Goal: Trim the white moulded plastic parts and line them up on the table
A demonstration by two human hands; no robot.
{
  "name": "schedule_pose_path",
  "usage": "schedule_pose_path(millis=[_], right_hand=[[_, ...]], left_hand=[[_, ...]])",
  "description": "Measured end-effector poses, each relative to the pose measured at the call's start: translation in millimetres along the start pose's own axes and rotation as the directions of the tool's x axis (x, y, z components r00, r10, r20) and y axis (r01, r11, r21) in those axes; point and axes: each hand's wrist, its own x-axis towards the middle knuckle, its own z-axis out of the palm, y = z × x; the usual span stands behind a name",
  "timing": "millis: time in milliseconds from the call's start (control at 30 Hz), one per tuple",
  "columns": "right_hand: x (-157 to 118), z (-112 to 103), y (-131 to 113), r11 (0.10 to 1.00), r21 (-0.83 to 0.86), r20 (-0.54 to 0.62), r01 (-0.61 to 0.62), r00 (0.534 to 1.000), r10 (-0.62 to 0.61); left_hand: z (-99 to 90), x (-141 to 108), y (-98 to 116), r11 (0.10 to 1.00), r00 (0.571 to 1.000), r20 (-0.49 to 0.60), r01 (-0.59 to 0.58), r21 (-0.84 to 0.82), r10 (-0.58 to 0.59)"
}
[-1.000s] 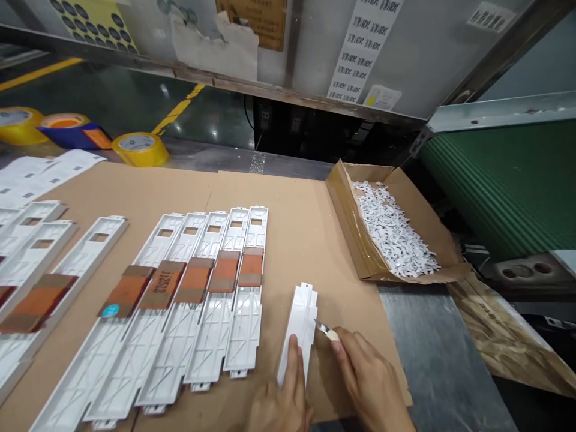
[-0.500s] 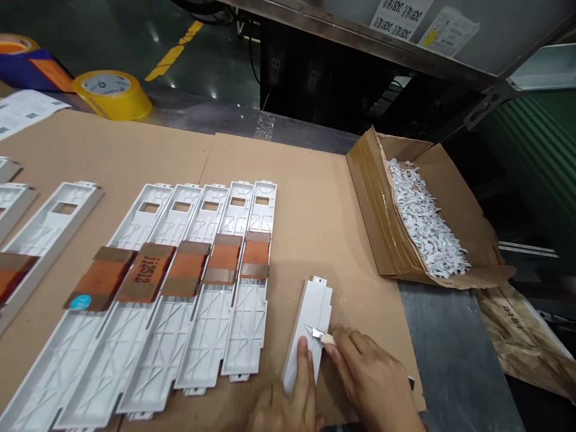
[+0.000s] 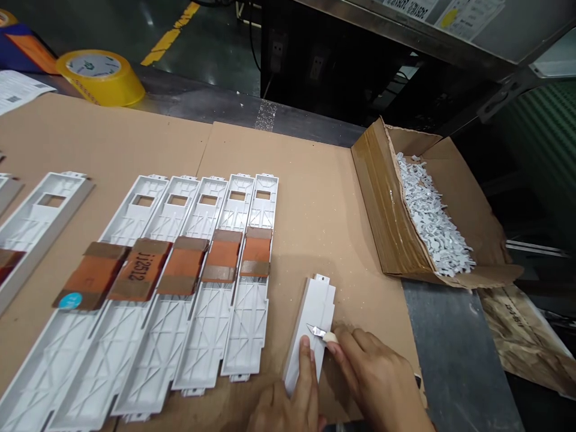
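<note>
A white plastic part lies smooth side up on the cardboard sheet, near the front edge of the view. My left hand is on its lower end, one finger stretched along the surface, the others curled around it. In my right hand is a craft knife, pinched near its blade, which points left over the part's face. Left of my hands, several white ribbed parts lie side by side, with orange-brown blocks across their middles.
An open cardboard box of small white scraps stands at the right. Yellow tape sits at the back left. Another white part lies at the far left. Brown paper is at the right edge.
The view has shifted slightly, moving the tape and left-hand parts left and up in the picture. Both hands, the knife and the part keep nearly the same positions together.
</note>
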Motion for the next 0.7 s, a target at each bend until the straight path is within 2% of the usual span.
schedule_pose_path(millis=[333, 433, 567, 700], right_hand=[[5.6, -4.5, 4.6, 0.996, -0.075, 0.056, 0.042, 0.998, -0.037], [9.7, -5.7, 9.7, 0.997, -0.042, 0.147, 0.064, 0.987, -0.057], [22.2, -9.8, 18.7, 0.993, 0.01, 0.295, 0.116, 0.949, -0.114], [40.9, -17.3, 25.3, 0.98, 0.025, 0.341, 0.197, 0.92, -0.193]], left_hand=[[-0.1, -0.4, -1.0, 0.999, 1.0, -0.01, -0.026, 0.038, 0.026], [1.2, -1.5, -0.9, 0.996, 0.999, -0.028, -0.039, 0.079, 0.041], [5.0, -4.2, 1.3, 0.993, 0.997, -0.06, -0.036, 0.112, 0.043], [11.0, -8.9, 4.9, 0.998, 0.997, -0.074, 0.031, 0.053, -0.027]])
